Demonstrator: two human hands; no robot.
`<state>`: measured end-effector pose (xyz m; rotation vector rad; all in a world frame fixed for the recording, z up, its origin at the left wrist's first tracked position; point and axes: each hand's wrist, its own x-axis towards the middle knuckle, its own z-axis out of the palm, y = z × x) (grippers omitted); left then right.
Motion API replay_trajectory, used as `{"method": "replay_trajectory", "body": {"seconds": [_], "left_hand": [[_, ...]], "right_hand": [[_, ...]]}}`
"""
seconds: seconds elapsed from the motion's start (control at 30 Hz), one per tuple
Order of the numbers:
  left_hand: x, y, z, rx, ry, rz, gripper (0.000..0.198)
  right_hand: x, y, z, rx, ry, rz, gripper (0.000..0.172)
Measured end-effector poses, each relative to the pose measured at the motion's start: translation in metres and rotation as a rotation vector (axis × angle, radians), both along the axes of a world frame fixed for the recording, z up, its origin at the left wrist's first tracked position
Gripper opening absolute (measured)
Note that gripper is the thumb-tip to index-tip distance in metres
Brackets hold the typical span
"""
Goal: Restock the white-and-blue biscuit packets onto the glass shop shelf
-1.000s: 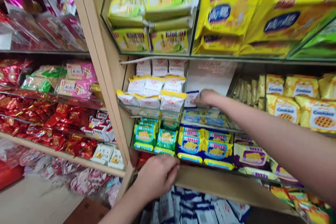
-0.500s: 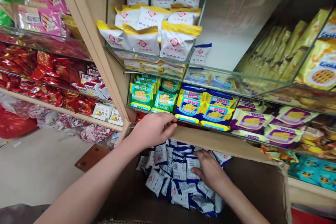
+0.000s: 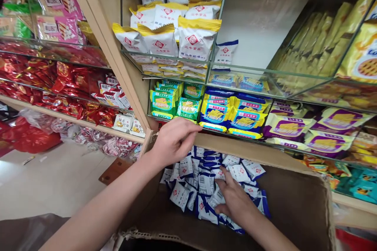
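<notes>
My left hand grips the far rim of an open cardboard box, fingers curled over its edge. My right hand is down inside the box among several small blue-and-white snack packets, fingers curled onto the heap. One blue-and-white packet stands alone on the glass shelf above, to the right of the yellow-topped white packets.
Glass shelves hold green packets, blue-and-yellow packets, purple packets and yellow cookie bags. A wooden upright divides them from shelves of red packets at left. Pale floor lies lower left.
My right hand left the single packet on the glass shelf and dropped into the box, then shifted slightly among the packets. My left hand stayed on the box rim. The view tilted down.
</notes>
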<state>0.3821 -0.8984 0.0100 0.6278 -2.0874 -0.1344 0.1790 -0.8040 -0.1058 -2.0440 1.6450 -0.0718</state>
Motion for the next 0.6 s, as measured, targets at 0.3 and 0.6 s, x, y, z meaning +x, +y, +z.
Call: {"method": "replay_trajectory", "body": {"seconds": [0.3,0.6], "left_hand": [[0.009,0.073,-0.028,1.114,0.146,-0.013,0.020],[-0.017,0.089,-0.037,1.637,0.633,-0.304,0.043]], "right_hand": [[-0.003,0.034,0.028,-0.524,-0.323,0.067,0.007],[0.022,0.034,0.052,-0.996,-0.522,0.048,0.017]]}}
